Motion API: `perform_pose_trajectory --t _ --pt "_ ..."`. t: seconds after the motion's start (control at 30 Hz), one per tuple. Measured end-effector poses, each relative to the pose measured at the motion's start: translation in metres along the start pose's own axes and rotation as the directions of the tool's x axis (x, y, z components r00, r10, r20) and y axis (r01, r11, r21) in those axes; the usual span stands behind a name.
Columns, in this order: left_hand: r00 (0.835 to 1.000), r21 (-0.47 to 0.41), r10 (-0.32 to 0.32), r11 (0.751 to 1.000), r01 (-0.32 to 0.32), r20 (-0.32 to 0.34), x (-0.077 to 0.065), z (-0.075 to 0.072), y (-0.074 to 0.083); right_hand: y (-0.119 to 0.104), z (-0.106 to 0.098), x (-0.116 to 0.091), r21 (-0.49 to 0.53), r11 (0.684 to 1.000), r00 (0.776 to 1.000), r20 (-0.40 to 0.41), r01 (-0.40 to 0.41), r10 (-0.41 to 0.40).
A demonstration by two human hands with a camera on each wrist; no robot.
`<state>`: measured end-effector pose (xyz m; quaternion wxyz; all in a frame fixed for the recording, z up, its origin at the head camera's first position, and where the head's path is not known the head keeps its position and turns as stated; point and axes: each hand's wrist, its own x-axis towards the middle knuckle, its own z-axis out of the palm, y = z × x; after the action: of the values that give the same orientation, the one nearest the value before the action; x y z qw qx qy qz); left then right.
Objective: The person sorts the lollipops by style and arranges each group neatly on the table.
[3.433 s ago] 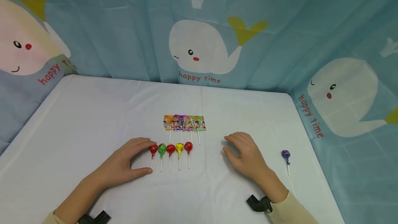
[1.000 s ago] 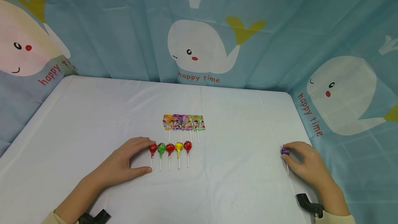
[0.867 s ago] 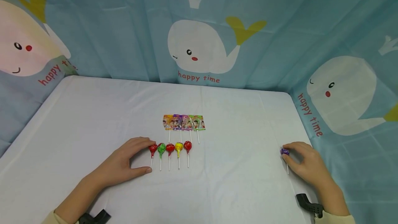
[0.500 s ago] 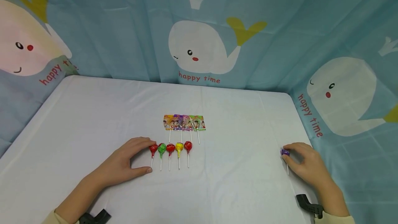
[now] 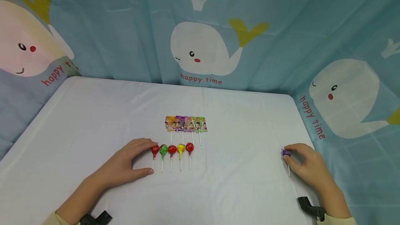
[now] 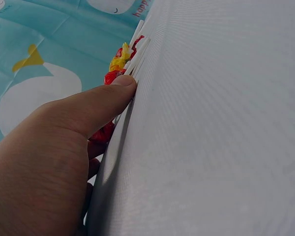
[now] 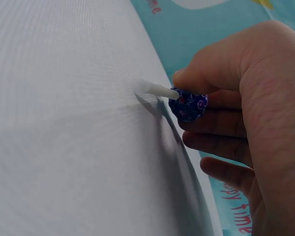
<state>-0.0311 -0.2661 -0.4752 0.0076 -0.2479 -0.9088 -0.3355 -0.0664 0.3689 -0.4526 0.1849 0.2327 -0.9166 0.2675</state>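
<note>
My left hand rests on the table at the left end of a row of round lollipops. Its fingertips touch the head of the leftmost red lollipop, and its thumb lies beside the stick's lower end. The row continues with a green lollipop, a red one, a yellow one and another red one. At the table's right side, my right hand pinches a purple lollipop by its head between thumb and fingers. Its white stick points away from the palm.
Several flat lollipops in printed wrappers lie side by side behind the round ones, sticks toward me. The white table meets a blue whale-print curtain along its back and sides.
From beside the candy rows, my right hand has moved to the right and taken hold of the purple lollipop. During the last second it stays there. My left hand has kept its place.
</note>
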Motion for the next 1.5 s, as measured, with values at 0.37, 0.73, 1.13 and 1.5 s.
perform_pose_trajectory --t 0.37,0.73,1.13,1.5 --pt "1.0 0.004 -0.017 1.0 0.017 0.001 -0.002 -0.001 0.002 0.002 0.008 0.011 0.048 0.999 1.0 -0.003 -0.006 0.006" --pt "1.0 0.001 -0.003 1.0 0.003 -0.005 0.0 -0.001 0.002 -0.001 0.017 0.024 0.106 0.994 1.0 0.011 -0.012 0.011" --pt "1.0 0.004 0.003 1.0 -0.003 -0.002 0.002 -0.001 0.002 -0.016 0.028 0.051 0.159 0.983 0.996 -0.018 0.093 -0.091" --pt "1.0 0.007 -0.004 1.0 0.004 -0.003 0.002 0.0 0.002 -0.029 0.035 0.063 0.198 0.972 0.992 -0.017 0.128 -0.127"
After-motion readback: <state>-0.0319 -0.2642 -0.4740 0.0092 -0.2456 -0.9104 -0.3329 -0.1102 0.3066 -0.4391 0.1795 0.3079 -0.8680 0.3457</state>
